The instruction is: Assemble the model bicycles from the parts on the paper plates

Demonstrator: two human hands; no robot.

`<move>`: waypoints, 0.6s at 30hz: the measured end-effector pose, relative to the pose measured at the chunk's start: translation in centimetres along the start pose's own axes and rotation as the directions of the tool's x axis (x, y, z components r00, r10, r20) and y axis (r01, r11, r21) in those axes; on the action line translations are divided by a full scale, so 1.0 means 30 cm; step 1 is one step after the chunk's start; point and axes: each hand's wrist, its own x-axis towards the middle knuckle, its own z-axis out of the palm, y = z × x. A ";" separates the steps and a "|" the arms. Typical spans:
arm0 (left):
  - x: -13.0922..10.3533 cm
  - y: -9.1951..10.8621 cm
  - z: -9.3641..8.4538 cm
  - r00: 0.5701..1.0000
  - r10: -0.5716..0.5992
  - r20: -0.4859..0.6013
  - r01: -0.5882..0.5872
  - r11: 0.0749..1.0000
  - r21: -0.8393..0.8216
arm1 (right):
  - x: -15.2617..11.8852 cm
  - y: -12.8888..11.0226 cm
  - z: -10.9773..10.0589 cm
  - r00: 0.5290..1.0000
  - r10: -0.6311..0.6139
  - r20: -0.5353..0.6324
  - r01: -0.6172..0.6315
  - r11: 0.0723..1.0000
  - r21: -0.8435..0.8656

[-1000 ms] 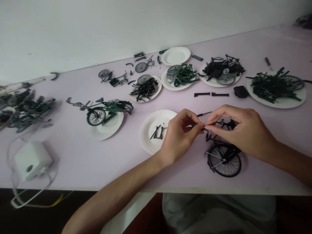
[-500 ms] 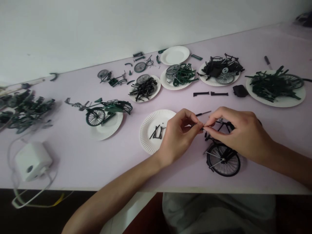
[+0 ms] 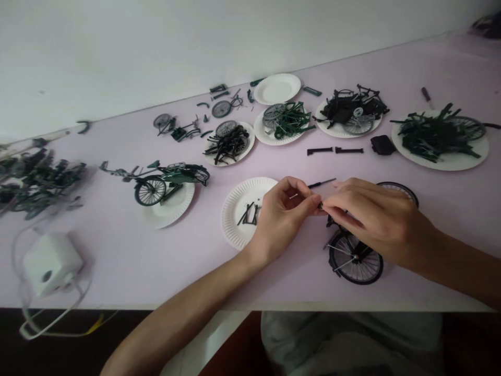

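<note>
My left hand (image 3: 287, 211) is closed in a pinch on a small dark part (image 3: 320, 205), mostly hidden by the fingers. My right hand (image 3: 376, 222) pinches at the same spot, its fingertips meeting the left ones. Beneath the right hand lies a black model bicycle (image 3: 356, 258), one wheel showing in front of the hand and another behind it. Just beyond the fingertips is a thin screwdriver (image 3: 323, 183). Left of my left hand, a white paper plate (image 3: 230, 219) holds several small black parts (image 3: 248, 214), partly covered by the wrist.
A green model bicycle (image 3: 172, 177) rests over a plate at left. Plates of bicycle parts (image 3: 287, 122) line the back, with a dark pile (image 3: 43, 177) at far left. A white power adapter (image 3: 52, 261) with cables sits near the front edge. Two black bars (image 3: 334, 151) lie behind my hands.
My right hand has rolled over the pinch point, its fingers now more closed together, uncovering the bicycle's far wheel. My left hand stays nearly in place. The view has shifted slightly.
</note>
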 end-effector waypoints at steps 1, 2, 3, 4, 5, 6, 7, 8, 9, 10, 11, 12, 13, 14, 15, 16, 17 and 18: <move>0.002 -0.001 -0.001 1.000 -0.014 0.008 0.014 1.000 -0.015 | 0.001 -0.003 -0.003 1.000 -0.003 -0.003 0.003 1.000 0.004; 0.004 -0.002 -0.003 0.999 -0.028 0.019 0.028 0.999 -0.031 | 0.003 -0.006 -0.005 1.000 0.001 -0.004 -0.001 1.000 0.003; 0.005 -0.003 -0.004 0.999 -0.041 0.028 0.042 0.998 -0.046 | 0.004 -0.010 -0.007 1.000 0.007 -0.001 -0.007 1.000 -0.006; 0.006 -0.003 -0.005 0.998 -0.050 0.036 0.052 0.997 -0.061 | 0.005 -0.015 -0.009 1.000 0.010 0.000 -0.010 1.000 -0.026; 0.007 -0.003 -0.006 0.998 -0.055 0.043 0.058 0.995 -0.076 | 0.005 -0.018 -0.009 1.000 0.005 0.002 -0.005 0.999 -0.053; 0.007 -0.003 -0.006 0.997 -0.056 0.048 0.061 0.994 -0.091 | 0.003 -0.021 -0.009 1.000 -0.006 0.007 0.006 0.997 -0.081; 0.007 -0.003 -0.007 0.997 -0.054 0.051 0.060 0.992 -0.107 | 0.001 -0.023 -0.009 1.000 -0.020 0.011 0.021 0.994 -0.107; 0.005 -0.002 -0.006 0.997 -0.053 0.053 0.059 0.991 -0.121 | -0.003 -0.025 -0.008 0.999 -0.036 0.012 0.037 0.991 -0.129; 0.003 -0.001 -0.006 0.997 -0.053 0.053 0.059 0.990 -0.132 | -0.006 -0.026 -0.007 0.999 -0.052 0.010 0.053 0.988 -0.147; -0.001 0.002 -0.005 0.997 -0.055 0.054 0.062 0.988 -0.139 | -0.009 -0.027 -0.006 0.998 -0.066 0.011 0.066 0.984 -0.164; -0.005 0.004 -0.004 0.997 -0.059 0.054 0.066 0.987 -0.145 | -0.011 -0.029 -0.007 0.997 -0.079 0.010 0.079 0.981 -0.179; -0.009 0.008 -0.003 0.996 -0.064 0.055 0.072 0.986 -0.150 | -0.012 -0.031 -0.008 0.996 -0.092 0.003 0.091 0.977 -0.192; -0.013 0.012 -0.002 0.996 -0.068 0.054 0.076 0.985 -0.156 | -0.011 -0.034 -0.011 0.994 -0.107 -0.001 0.104 0.974 -0.201; -0.018 0.016 -0.001 0.996 -0.069 0.053 0.077 0.984 -0.163 | -0.008 -0.038 -0.015 0.993 -0.117 0.001 0.115 0.972 -0.203; -0.022 0.021 0.000 0.996 -0.068 0.050 0.076 0.983 -0.169 | -0.005 -0.043 -0.020 0.992 -0.125 0.003 0.124 0.972 -0.202; -0.025 0.025 0.000 0.997 -0.068 0.046 0.075 0.982 -0.174 | -0.002 -0.048 -0.025 0.991 -0.132 0.010 0.131 0.971 -0.198; -0.028 0.029 0.001 0.997 -0.068 0.041 0.074 0.982 -0.176 | 0.001 -0.053 -0.030 0.991 -0.134 0.019 0.135 0.971 -0.197; -0.029 0.031 0.000 0.997 -0.069 0.040 0.075 0.982 -0.176 | 0.003 -0.058 -0.033 0.990 -0.133 0.034 0.137 0.970 -0.202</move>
